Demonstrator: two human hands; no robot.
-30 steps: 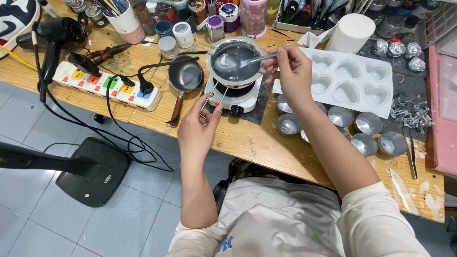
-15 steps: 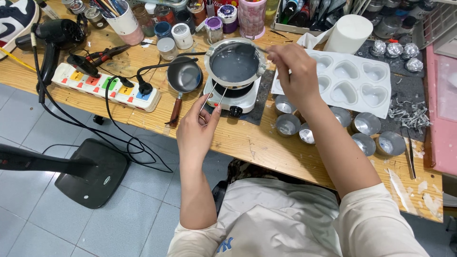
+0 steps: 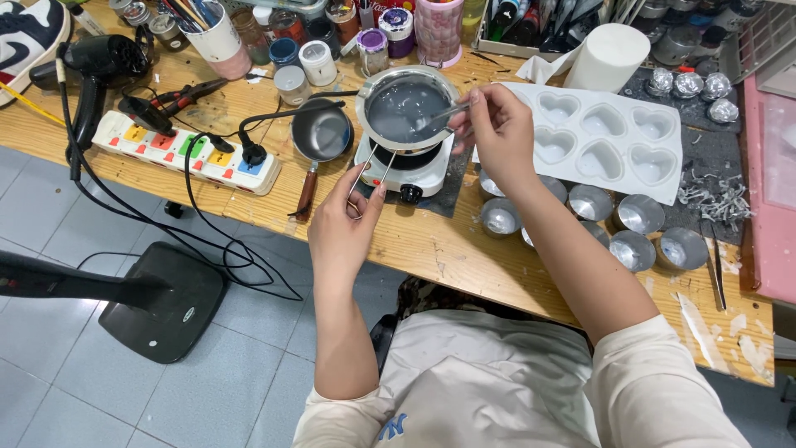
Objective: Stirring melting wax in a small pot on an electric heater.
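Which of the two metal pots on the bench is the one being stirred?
The larger pot on the small white hotplate. The right hand dips a spoon into its grey liquid; the smaller wooden-handled pot sits untouched beside it.

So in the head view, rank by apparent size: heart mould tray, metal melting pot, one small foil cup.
1. White heart mould tray
2. Metal melting pot
3. Foil cup

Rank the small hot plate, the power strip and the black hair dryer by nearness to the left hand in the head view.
From the left hand:
1. Small hot plate, just beyond the fingers, under the pot.
2. Power strip, farther left on the bench.
3. Black hair dryer, far left corner.
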